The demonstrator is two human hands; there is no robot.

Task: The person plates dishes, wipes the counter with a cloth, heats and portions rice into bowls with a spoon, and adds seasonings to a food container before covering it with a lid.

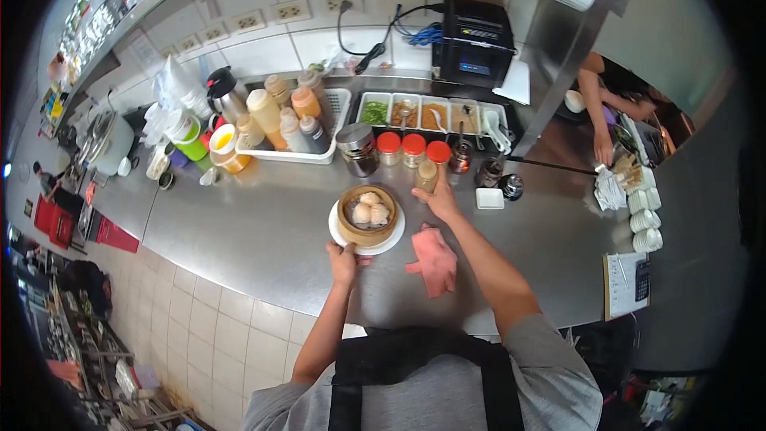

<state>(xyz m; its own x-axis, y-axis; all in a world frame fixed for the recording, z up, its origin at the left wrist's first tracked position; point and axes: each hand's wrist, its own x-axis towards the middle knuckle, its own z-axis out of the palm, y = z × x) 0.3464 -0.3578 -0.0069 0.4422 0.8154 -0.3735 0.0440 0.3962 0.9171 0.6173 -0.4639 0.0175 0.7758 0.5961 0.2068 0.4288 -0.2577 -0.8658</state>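
A round bamboo steamer point(346, 226) with several pale dumplings point(369, 212) in it stands on a white plate point(401, 227) on the steel counter. My left hand point(343, 262) is at the plate's near edge, fingers closed on its rim. To the right of the steamer, my right hand point(440, 193) is wrapped round a small bottle point(427, 176) with a pale cap, in front of the red-lidded jars point(413, 146). A pink cloth point(435, 262) lies on the counter between my forearms.
Sauce bottles fill a white basket point(341, 112) at the back left. Behind the jars are topping trays point(405, 111) and a black printer point(476, 40). A small white dish point(489, 199) is right of my right hand. Another person's arms point(594, 108) show at the right.
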